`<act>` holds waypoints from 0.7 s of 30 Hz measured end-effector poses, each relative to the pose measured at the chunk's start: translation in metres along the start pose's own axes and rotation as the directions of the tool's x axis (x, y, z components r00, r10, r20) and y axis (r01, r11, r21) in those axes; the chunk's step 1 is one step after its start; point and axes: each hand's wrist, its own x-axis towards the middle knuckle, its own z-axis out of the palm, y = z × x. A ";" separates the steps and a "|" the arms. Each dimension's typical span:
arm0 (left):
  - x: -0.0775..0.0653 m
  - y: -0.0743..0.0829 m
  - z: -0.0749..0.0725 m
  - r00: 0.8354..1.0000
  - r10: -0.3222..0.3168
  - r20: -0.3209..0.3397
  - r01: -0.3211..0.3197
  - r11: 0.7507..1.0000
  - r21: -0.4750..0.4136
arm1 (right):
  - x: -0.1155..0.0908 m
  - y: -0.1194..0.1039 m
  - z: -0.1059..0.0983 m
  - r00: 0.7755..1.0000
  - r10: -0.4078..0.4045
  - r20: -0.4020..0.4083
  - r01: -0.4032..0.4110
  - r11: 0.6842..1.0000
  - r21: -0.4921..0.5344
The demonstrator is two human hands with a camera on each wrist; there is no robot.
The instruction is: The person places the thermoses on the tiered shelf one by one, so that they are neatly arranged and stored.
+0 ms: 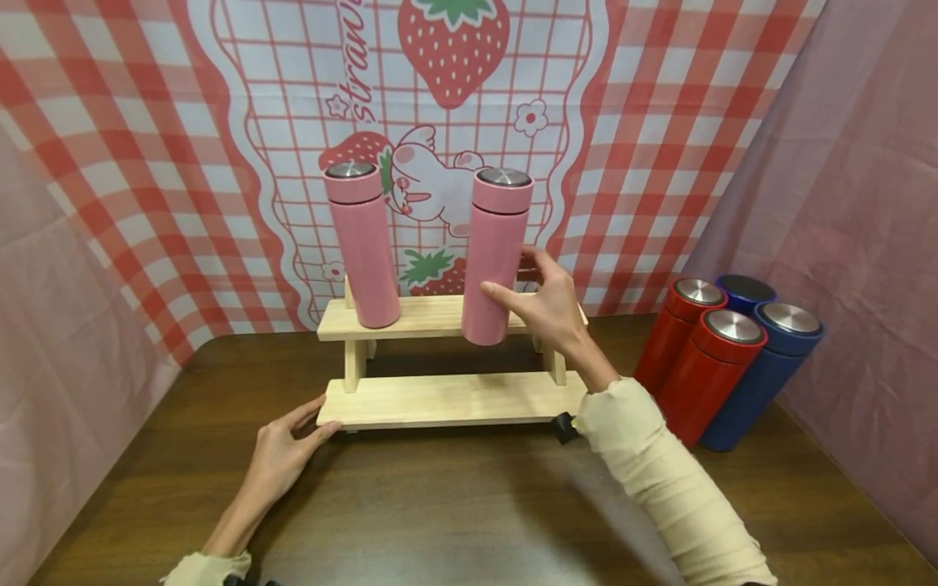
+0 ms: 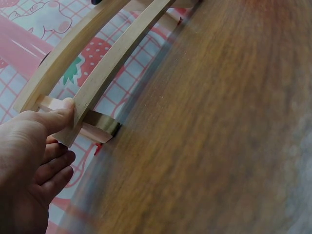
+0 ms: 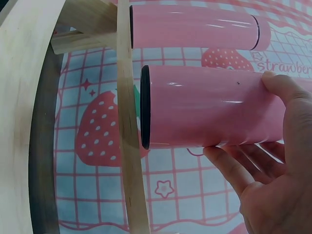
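Observation:
My right hand (image 1: pixel 551 308) grips a pink thermos flask (image 1: pixel 498 252) from its right side, thumb in front. The flask is upright, and its base overlaps the front edge of the upper board of a two-step wooden rack (image 1: pixel 447 399). In the right wrist view, the flask's dark base (image 3: pixel 145 107) shows close to the board's edge. A second pink thermos flask (image 1: pixel 364 252) stands at the left on that upper board. At the lower board's left end, my left hand (image 1: pixel 282 446) pinches the wood, thumb (image 2: pixel 61 114) on one face and fingers on the other side.
Two red flasks (image 1: pixel 707 374) and two blue flasks (image 1: pixel 765 378) stand close together on the brown table (image 1: pixel 454 505) at the right. Behind the rack hangs a red-checked strawberry cloth (image 1: pixel 652 122). Pink curtains (image 1: pixel 865 244) close off both sides.

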 end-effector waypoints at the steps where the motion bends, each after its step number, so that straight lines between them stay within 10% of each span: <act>1: 0.000 0.000 0.000 1.000 -0.001 0.001 0.001 1.000 0.000 | 0.001 0.001 0.002 1.000 -0.003 -0.002 0.003 1.000 0.003; 21: 0.000 0.002 -0.001 1.000 -0.015 0.010 0.015 1.000 0.018 | 0.021 0.009 0.026 0.999 0.045 0.019 -0.045 0.999 0.008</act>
